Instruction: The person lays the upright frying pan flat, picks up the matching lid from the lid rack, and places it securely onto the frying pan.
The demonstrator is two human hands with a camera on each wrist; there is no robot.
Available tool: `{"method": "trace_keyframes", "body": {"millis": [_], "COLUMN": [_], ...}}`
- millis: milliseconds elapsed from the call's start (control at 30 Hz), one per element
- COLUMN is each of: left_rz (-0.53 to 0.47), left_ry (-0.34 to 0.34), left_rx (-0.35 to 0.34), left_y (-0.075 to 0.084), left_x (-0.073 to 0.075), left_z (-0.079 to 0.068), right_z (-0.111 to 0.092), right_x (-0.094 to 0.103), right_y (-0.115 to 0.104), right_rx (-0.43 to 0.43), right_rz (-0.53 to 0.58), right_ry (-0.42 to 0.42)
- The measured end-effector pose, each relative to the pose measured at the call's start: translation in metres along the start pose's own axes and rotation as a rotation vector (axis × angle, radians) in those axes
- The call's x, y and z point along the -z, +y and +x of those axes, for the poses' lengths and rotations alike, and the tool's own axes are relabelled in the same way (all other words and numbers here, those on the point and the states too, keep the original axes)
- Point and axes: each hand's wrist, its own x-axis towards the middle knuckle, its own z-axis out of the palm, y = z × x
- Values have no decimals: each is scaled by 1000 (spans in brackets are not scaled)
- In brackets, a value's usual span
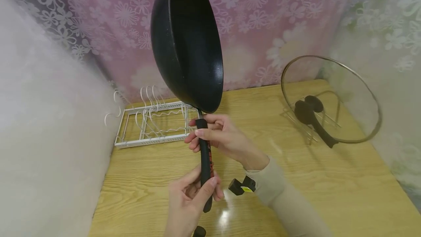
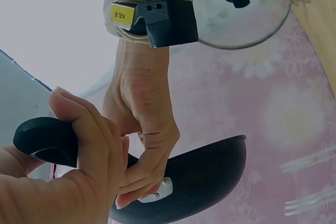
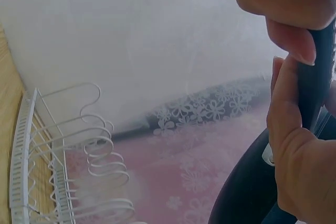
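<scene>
A black wok (image 1: 197,46) is held up off the table, its bowl at the top and its long black handle (image 1: 205,160) pointing down. My left hand (image 1: 192,196) grips the handle near its lower end, thumb laid across it. Higher up, close to the bowl, my right hand (image 1: 227,138) pinches the same handle between thumb and fingers. In the left wrist view, a metal bracket (image 2: 160,190) joins handle and bowl beside the right hand's fingers. The right wrist view shows both hands around the handle, with part of the wok (image 3: 247,182) below.
A white wire dish rack (image 1: 151,142) stands at the table's back left, behind the hands. On the right, a glass lid (image 1: 356,74) with a dark knob leans in a wire stand (image 1: 338,101). Patterned pink cloth (image 1: 256,28) hangs behind the wooden table (image 1: 138,178).
</scene>
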Motion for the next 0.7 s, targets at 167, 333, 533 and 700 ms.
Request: {"method": "trace_keyframes", "body": {"millis": [167,333,533,700], "left_rz": [-32,-73,-126,-166], "left_ry": [-45,-81,-122,-151], "left_rx": [6,59,97,129], "left_y": [-6,-12,-21,-30], "left_x": [-11,-22,-36,-46], "left_z": [2,3,2,0], "right_z": [-15,-32,-55,-71], "right_x": [9,19,29,39], "right_y": [-2,-3,-3,0], "right_rx": [31,53,38,47], "right_rz": [7,-7,-25,-41], "right_ry": [29,72,130,161]}}
